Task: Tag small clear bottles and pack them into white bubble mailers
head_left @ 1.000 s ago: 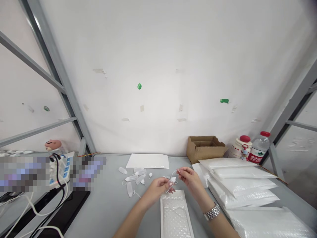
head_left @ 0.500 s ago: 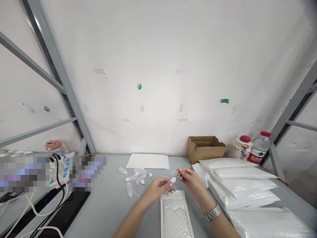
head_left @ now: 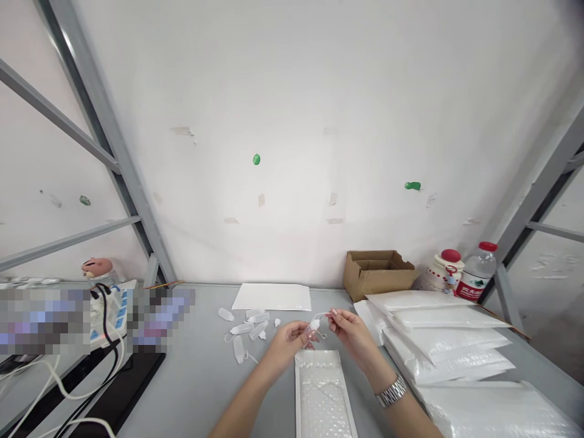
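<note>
My left hand [head_left: 292,342] is closed round a small translucent squeeze bottle [head_left: 310,333] with a white nozzle cap, tilted up to the right. A thin white strap [head_left: 320,314] arches from the bottle's top to my right hand [head_left: 347,328], whose thumb and fingers pinch its far end. Beneath both hands lies a white bubble mailer [head_left: 323,389]. To the left, several similar loose bottles [head_left: 241,328] are scattered on the grey table, and a separate small white cap [head_left: 277,323] lies near my left hand.
Several white bubble mailers [head_left: 449,340] are stacked on the right. Behind them stand an open cardboard box [head_left: 376,281], a red-lidded jar [head_left: 443,274] and a plastic bottle [head_left: 477,274]. A white sheet [head_left: 272,297] lies by the wall. A power strip [head_left: 109,310] with cables is on the left.
The bottle in my left hand has moved slightly up and left. The strap between my hands is stretched straighter to the right. The other things have stayed in place.
</note>
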A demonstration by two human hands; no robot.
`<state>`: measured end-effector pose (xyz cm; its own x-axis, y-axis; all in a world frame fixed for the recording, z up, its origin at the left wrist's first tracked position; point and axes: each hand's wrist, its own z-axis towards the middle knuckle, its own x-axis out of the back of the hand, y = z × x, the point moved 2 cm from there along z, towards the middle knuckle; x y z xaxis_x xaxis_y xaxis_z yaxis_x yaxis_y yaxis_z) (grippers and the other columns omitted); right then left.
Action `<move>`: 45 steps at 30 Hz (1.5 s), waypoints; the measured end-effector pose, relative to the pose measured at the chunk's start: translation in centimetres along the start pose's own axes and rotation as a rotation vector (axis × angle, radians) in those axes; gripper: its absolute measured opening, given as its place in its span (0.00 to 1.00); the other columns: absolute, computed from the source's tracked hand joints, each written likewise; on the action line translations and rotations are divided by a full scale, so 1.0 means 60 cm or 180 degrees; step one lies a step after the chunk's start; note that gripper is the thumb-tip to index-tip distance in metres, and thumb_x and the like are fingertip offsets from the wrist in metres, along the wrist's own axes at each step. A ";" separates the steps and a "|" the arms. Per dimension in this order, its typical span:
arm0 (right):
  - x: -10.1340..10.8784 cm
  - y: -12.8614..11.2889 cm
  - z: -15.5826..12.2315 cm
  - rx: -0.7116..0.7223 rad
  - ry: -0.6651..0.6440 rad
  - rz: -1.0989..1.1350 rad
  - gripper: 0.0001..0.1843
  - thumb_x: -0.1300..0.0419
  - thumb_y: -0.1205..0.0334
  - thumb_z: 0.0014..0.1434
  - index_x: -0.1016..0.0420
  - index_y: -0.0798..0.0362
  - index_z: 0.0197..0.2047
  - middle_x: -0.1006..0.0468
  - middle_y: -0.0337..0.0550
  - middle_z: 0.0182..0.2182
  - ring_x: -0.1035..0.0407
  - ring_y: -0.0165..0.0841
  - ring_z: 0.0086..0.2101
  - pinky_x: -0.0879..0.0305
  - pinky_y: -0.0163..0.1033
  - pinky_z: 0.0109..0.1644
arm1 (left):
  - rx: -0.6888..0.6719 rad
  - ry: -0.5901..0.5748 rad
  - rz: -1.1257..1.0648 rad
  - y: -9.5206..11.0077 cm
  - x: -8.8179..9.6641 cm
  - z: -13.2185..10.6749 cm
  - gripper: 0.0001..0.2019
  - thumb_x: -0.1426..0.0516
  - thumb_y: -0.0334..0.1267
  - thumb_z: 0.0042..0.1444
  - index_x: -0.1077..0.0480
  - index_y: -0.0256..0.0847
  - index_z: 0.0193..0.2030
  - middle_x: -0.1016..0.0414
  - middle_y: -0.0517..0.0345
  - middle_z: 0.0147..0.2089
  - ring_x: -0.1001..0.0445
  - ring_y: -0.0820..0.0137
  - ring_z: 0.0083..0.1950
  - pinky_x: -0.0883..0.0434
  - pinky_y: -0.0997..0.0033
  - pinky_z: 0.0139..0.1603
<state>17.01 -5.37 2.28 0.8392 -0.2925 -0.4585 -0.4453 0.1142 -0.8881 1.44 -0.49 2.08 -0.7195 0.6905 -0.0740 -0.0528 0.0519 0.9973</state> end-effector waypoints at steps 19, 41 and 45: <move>-0.011 0.057 -0.010 -0.0470 0.0251 0.0365 0.13 0.32 0.52 0.40 0.23 0.53 0.25 0.32 0.35 0.15 0.43 0.27 0.17 0.46 0.35 0.21 | 0.0322 -0.0392 0.0011 -0.019 -0.027 -0.007 0.23 0.45 0.58 0.45 0.33 0.36 0.34 0.26 0.56 0.28 0.30 0.70 0.29 0.35 0.66 0.38; -0.014 0.042 -0.013 -0.0010 0.0578 0.0300 0.11 0.30 0.60 0.36 0.24 0.52 0.25 0.28 0.37 0.23 0.37 0.29 0.25 0.40 0.34 0.30 | 0.0253 -0.0359 0.0015 -0.019 -0.017 -0.004 0.22 0.44 0.57 0.45 0.35 0.37 0.33 0.25 0.54 0.29 0.29 0.70 0.30 0.37 0.68 0.38; -0.011 0.038 -0.013 -0.0011 0.0413 0.0029 0.14 0.32 0.56 0.38 0.21 0.54 0.30 0.26 0.38 0.23 0.37 0.30 0.26 0.41 0.35 0.32 | 0.0317 -0.0392 -0.0019 -0.013 -0.018 -0.008 0.22 0.44 0.57 0.45 0.34 0.37 0.34 0.25 0.53 0.29 0.29 0.69 0.31 0.37 0.67 0.39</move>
<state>15.17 -5.65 0.59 0.7878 -0.4119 -0.4579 -0.4540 0.1141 -0.8837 1.94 -1.62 1.39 -0.6286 0.7730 -0.0856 0.0166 0.1233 0.9922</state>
